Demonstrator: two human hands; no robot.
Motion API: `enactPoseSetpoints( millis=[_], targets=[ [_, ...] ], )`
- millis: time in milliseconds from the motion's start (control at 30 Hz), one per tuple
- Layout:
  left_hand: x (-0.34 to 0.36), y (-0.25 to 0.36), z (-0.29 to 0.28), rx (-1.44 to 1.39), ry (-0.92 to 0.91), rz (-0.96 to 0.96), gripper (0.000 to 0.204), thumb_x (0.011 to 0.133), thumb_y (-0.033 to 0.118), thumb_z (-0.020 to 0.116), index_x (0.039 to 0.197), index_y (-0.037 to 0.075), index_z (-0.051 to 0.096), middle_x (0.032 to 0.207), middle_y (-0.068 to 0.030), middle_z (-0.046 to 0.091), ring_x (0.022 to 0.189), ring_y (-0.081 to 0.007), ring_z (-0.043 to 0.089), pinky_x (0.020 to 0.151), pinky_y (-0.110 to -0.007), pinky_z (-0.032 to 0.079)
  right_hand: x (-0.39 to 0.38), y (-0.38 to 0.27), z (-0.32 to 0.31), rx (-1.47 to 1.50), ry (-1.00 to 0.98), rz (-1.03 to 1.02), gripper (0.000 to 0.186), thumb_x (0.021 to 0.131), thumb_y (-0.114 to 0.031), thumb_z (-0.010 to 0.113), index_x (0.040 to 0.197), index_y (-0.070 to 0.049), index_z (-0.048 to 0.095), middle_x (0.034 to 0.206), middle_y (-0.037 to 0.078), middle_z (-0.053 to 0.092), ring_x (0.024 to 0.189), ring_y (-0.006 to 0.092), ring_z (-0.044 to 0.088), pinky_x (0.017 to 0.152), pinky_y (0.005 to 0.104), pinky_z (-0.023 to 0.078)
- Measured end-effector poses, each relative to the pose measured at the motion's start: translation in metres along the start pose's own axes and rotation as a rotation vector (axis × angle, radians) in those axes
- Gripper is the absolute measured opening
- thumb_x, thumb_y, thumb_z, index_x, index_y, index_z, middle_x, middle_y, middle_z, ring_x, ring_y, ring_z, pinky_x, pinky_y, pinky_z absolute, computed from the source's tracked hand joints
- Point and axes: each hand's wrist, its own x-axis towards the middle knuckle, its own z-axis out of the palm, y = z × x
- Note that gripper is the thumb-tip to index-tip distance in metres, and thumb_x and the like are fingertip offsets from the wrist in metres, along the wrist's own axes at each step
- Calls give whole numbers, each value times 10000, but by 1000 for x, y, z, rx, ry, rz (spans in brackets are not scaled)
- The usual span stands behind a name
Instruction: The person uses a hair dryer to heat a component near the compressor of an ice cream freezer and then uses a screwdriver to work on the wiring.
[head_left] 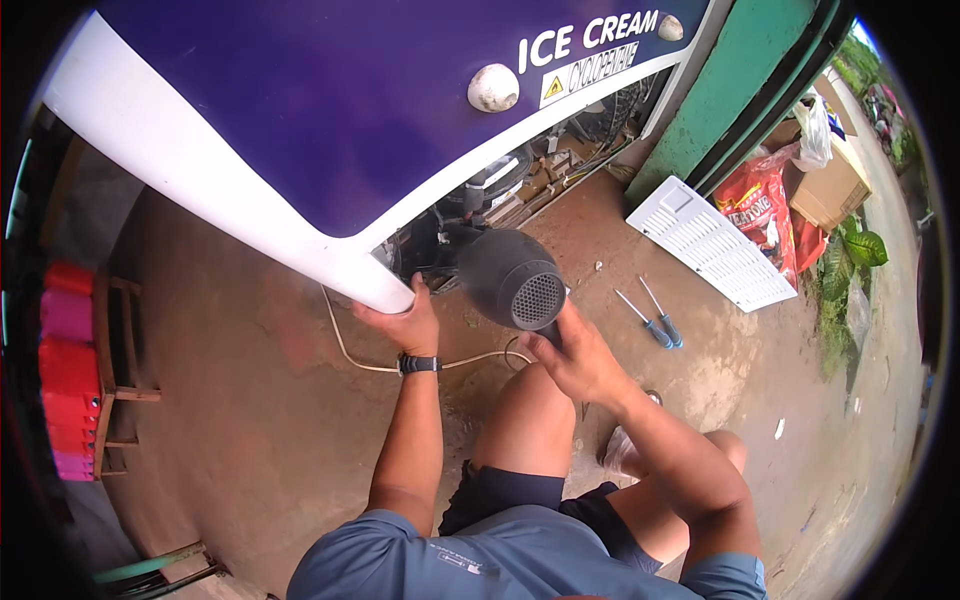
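A dark grey hair dryer (500, 270) is in my right hand (582, 358), whose fingers wrap round its handle. The round rear grille points back toward me, and the nozzle end faces the open lower compartment (490, 195) of a blue and white freezer (300, 120). Inside that compartment, a dark compressor, tubes and wiring show in part. My left hand (408, 325) grips the freezer's white lower corner, thumb on the near side of the opening; some of its fingers are hidden behind the edge. A black watch sits on my left wrist.
Two blue-handled screwdrivers (660, 330) lie on the concrete floor to the right. Beyond them lies a white slotted vent panel (710, 245), near a red bag (762, 205) and a cardboard box (835, 185). A pale cable (350, 358) curves across the floor. Red and pink containers (68, 370) stand at the left.
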Motion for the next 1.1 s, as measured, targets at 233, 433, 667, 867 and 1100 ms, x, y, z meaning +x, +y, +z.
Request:
enactPoseSetpoints(
  millis=[233,433,667,867,1100],
  targets=[
    [-2,-12,1,119,58,63,994,742,114,909,1476,-53,259,1380,-245,430,1262,-383,494,1058,-502,414,-3,17,-3,-15,38,-89,418,934,-136,681,1301,-54,500,1087,215,614,994,420,617,873,450,498],
    [-27,16,1,137,81,-221,947,851,265,842,1524,-26,242,1438,-247,387,1345,-387,421,1103,-519,386,5,16,-15,219,-83,180,510,955,-120,674,1420,-90,465,1113,157,650,990,288,654,872,403,514],
    [-129,60,2,-354,-12,-587,706,974,312,717,1495,35,328,1410,-214,435,1325,-327,453,1123,-461,398,3,34,-19,215,-51,161,539,959,-128,678,1448,-93,454,1164,154,669,1014,276,665,891,384,522],
    [-96,65,39,-676,-126,-1002,633,1027,524,571,1368,-4,492,1276,-138,586,1125,-238,590,1065,-410,445,2,30,-24,202,-59,136,550,959,-129,679,1455,-84,444,1203,171,666,1054,310,667,915,402,516],
    [-70,72,51,-595,-392,-1009,551,1044,498,559,1284,4,608,1201,-77,683,1128,-197,618,1013,-349,449,-3,22,-23,156,-34,67,544,964,-141,683,1451,-86,446,1196,180,660,1065,331,662,926,409,511]
  ],
)
